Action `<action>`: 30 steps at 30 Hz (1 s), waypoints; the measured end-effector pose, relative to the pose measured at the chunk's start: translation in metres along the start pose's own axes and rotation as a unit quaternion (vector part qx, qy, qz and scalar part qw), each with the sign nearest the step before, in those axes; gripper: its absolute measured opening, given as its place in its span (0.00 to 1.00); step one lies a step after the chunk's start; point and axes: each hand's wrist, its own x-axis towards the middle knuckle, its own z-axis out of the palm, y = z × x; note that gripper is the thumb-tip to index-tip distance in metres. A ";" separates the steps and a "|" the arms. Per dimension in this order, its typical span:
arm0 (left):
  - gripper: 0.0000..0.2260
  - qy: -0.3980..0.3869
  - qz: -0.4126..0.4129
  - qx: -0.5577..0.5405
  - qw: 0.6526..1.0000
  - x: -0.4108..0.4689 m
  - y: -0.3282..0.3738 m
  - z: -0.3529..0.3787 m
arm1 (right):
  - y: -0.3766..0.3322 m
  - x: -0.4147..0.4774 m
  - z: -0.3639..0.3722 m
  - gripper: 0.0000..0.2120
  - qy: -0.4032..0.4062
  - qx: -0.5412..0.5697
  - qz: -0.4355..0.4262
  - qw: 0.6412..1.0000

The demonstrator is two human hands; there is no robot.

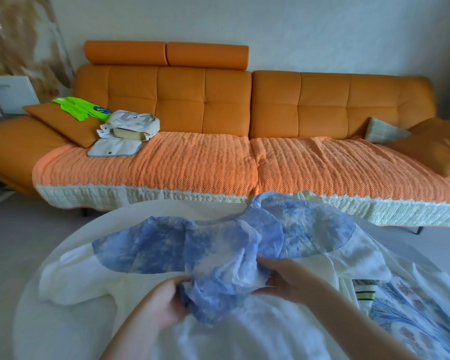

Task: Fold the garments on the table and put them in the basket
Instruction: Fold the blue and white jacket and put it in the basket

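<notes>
A blue-and-white tie-dye garment (192, 245) with white sleeves lies spread across the round white table (50, 307). Its blue fabric is bunched up in the middle. My left hand (164, 305) grips the bunch from the left, fingers curled into the cloth. On the right side of the bunch, my right hand (289, 279) pinches the blue fabric. A cream garment (325, 274) and a floral blue-patterned garment (411, 315) lie on the table's right side. No basket is in view.
A long orange sofa (218, 100) with a knitted orange cover stands just behind the table. On its left end lie a neon green item (81, 107), a white bag (130, 126) and orange cushions. Grey floor (16, 229) shows to the left.
</notes>
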 end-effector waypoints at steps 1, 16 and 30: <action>0.12 0.014 0.013 0.026 0.999 -0.003 -0.003 0.004 | 0.001 -0.001 0.003 0.07 0.008 -0.015 -0.008 1.000; 0.06 0.176 0.196 0.281 0.923 0.005 -0.021 0.019 | 0.010 -0.037 -0.020 0.22 0.063 -0.120 -0.071 0.988; 0.17 0.197 0.141 0.252 0.937 0.000 -0.014 0.004 | 0.023 -0.033 -0.018 0.29 0.128 -0.333 -0.152 0.922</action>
